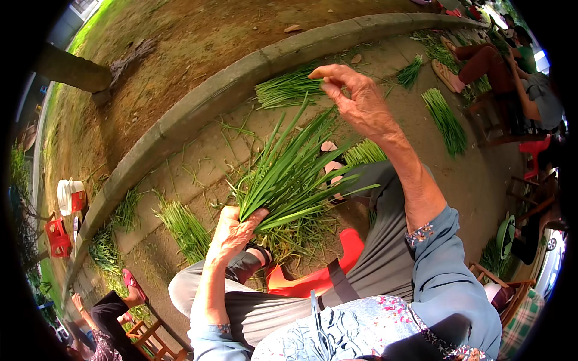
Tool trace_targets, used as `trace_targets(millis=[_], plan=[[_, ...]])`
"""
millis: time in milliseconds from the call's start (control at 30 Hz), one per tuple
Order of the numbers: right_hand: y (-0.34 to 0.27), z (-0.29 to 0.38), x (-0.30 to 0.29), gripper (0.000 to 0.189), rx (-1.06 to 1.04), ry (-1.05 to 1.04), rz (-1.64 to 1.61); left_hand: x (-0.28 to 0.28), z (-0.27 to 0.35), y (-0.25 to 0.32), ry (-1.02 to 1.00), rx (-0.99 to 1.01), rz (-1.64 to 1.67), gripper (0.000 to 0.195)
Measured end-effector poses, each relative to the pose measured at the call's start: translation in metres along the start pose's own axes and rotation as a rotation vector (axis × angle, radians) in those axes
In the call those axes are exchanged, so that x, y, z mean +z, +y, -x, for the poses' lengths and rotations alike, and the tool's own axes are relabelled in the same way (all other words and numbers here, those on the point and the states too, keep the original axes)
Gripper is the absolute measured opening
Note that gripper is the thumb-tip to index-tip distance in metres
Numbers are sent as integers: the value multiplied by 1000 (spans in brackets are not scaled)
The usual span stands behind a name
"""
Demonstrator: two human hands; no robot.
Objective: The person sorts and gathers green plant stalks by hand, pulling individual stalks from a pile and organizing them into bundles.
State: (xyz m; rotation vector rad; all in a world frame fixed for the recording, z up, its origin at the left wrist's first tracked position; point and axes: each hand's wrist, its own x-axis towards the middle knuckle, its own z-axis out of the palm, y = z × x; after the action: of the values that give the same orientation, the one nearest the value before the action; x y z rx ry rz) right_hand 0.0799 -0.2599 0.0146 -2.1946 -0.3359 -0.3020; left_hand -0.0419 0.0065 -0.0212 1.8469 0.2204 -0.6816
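My left hand grips a loose bunch of long, flat green leaves that look like garlic chives. Their ends fan out up and to the right, over my lap and the ground. Above the leaf tips hangs my right hand, thumb and forefinger bent and a little apart, with nothing clearly held. Behind its fingertips lies a bundle of green stalks on the pavement. Beneath the held bunch, a heap of loose leaves and trimmings spreads between my feet, beside a red plastic stool.
More bundled stalks lie left, with another bundle at right. A stone kerb curves past bare soil. A white bucket stands near a red stool. Seated people are at right and lower left.
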Motion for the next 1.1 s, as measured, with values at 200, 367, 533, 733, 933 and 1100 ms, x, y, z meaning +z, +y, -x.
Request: trace_targets(millis=[200, 367, 533, 733, 933, 1100], plan=[[17, 2, 6, 16, -297, -27, 257, -1, 0, 1, -34, 9, 15, 18], [12, 3, 3, 8, -341, -80, 443, -2, 1, 2, -27, 8, 6, 19], [8, 8, 10, 5, -243, -92, 474, -1, 0, -2, -19, 16, 23, 20], [4, 9, 16, 7, -17, 28, 456, -1, -1, -2, -30, 25, 34, 22], [-2, 4, 3, 10, -13, 114, 263, -2, -1, -7, -26, 82, 81, 21], [-11, 10, 2, 13, -132, -111, 174, -1, -2, -8, 13, 58, 74, 21]])
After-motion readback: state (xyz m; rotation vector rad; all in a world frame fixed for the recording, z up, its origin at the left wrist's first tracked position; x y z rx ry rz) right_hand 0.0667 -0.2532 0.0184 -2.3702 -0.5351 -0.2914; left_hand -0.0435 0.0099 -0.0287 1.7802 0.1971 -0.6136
